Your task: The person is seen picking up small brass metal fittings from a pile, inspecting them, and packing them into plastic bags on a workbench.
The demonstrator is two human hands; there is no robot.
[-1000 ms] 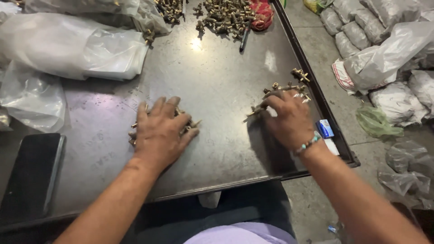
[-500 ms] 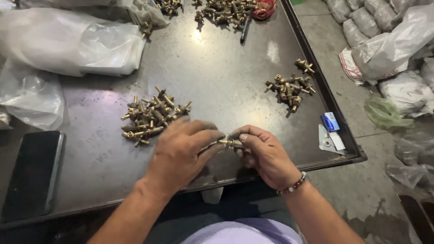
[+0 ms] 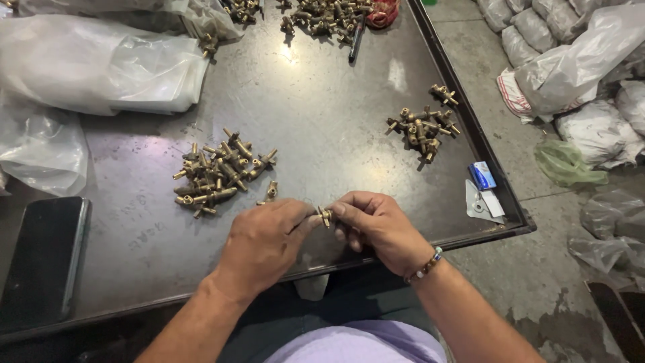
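Note:
My left hand point(image 3: 265, 243) and my right hand point(image 3: 376, 225) meet near the front edge of a dark metal table point(image 3: 322, 134). Between their fingertips they pinch one small brass fitting point(image 3: 324, 216). A pile of brass fittings point(image 3: 218, 173) lies just beyond my left hand, with one loose fitting point(image 3: 271, 191) beside it. A smaller pile of brass fittings point(image 3: 423, 125) lies beyond my right hand, toward the table's right rim. My right wrist wears a beaded bracelet point(image 3: 424, 265).
Clear plastic bags point(image 3: 101, 70) lie at the left. A dark phone point(image 3: 40, 259) rests at the front left. More fittings point(image 3: 322, 13) and a pen point(image 3: 356, 44) are at the back. A small blue box point(image 3: 482, 175) sits near the right rim. Filled bags point(image 3: 578, 74) cover the floor.
A second ago my hands lay spread on the two piles. They drew back toward me and came together on one fitting, which they still hold now.

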